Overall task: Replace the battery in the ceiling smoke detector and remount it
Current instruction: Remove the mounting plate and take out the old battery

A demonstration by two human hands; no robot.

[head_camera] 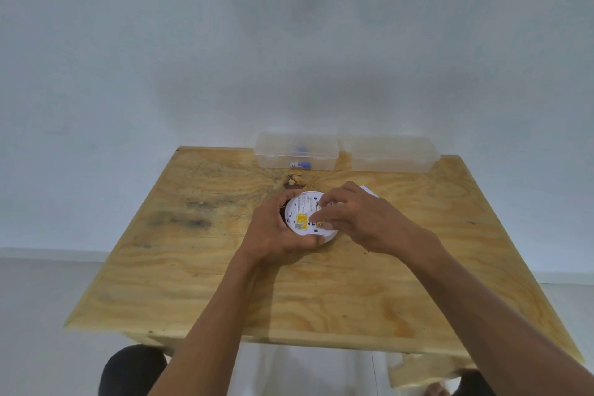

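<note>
1. While the smoke detector (305, 217) lies back-side up on the plywood table (199, 267), just right of frame centre, the left hand (273, 235) cups its left and lower rim, thumb and fingers curled closed around the edge.
2. At the detector's right half, the right hand (363, 219) bends its fingertips down onto the back face; whether they pinch a battery or merely press cannot be told, since they cover that spot.
3. By appearance the housing is a shallow round disc of smooth, rigid white plastic, bearing a yellow label (302, 220) and fine printed text; it likely handles as light, stiff and somewhat slippery.
4. Grip is best taken across the rim, as shown, because small clips and contacts on the back face may be fragile.
5. Beneath the hands, the table shows rough, knotted grain with dark stains, offering fair friction.
6. Along the table's far edge, upper centre of frame, stand two translucent plastic boxes: the left box (297, 151) holds small blue-and-white items, the right box (395, 154) appears empty.
</note>
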